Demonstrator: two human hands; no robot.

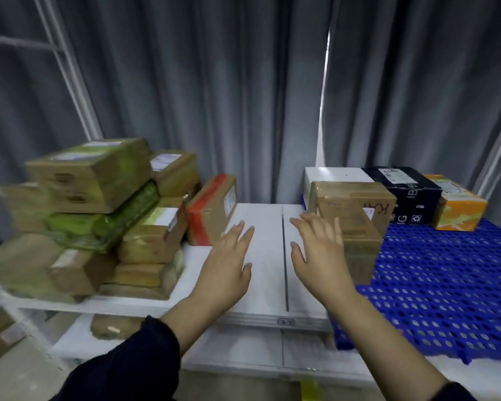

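My left hand [229, 261] and my right hand [320, 250] hover over the white shelf [261, 227], fingers straight and spread, holding nothing. A brown cardboard box [356, 206] with tape stands just right of my right hand, at the edge of the blue perforated mat [434, 273]; whether my fingers touch it I cannot tell. A cardboard parcel with red tape [211, 209] leans just beyond my left hand.
A blurred pile of taped cardboard parcels [99, 215] fills the shelf's left side. Behind the brown box sit a white box [336, 175], a black box [408, 195] and an orange box [457, 206]. Grey curtains hang behind. A lower shelf [243, 348] holds a parcel.
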